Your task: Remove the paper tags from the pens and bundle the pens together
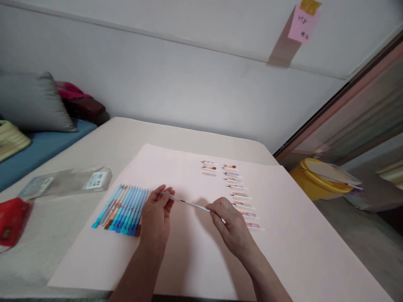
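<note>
My left hand [156, 212] and my right hand [227, 221] hold the two ends of a thin pen refill [190, 204] above a large pale pink sheet [195, 256]. Both hands pinch it with closed fingers. A row of several blue pen barrels [123, 208] lies side by side just left of my left hand. To the right, beyond my right hand, several small pen parts with refills [236, 191] lie in two short columns on the sheet.
The sheet covers a beige table [103, 142]. A clear plastic package [67, 181] and a red object [11, 220] lie at the left. A grey pillow [31, 102] rests on a blue seat behind. A yellow bucket [310, 180] stands on the floor at right.
</note>
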### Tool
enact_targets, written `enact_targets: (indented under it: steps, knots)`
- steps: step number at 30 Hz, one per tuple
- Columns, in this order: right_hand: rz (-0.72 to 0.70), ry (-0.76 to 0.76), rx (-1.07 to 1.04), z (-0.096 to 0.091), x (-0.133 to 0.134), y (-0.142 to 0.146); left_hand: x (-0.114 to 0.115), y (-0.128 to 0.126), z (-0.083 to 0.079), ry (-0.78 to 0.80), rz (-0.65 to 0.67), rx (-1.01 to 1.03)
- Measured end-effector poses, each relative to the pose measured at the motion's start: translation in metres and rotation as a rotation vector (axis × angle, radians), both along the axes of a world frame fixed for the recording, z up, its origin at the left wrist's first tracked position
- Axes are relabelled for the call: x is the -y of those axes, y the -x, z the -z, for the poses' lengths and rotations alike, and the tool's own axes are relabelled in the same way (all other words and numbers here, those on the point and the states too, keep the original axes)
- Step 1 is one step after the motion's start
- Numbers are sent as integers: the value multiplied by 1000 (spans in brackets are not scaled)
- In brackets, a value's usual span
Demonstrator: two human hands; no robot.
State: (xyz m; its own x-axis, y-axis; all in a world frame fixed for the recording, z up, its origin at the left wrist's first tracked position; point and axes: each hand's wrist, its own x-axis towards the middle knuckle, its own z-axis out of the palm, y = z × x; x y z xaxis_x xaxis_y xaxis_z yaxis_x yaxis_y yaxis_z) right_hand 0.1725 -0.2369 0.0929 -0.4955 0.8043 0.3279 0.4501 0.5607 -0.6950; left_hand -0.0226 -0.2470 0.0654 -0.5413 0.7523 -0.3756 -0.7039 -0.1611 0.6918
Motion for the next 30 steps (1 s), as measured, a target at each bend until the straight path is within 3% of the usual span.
enact_targets:
  steps: [10,17,24,30]
  knots:
    - [31,-74,-42,10,6,16,2,-13,-5,-21,5,0]
    - [99,-117,-94,19,13,31,7,-28,-7,-59,184,32]
    - [140,-51,-142,19,11,33,14,-30,-18,50,383,26]
    - [162,-41,-146,22,10,33,13,-36,-16,42,436,105]
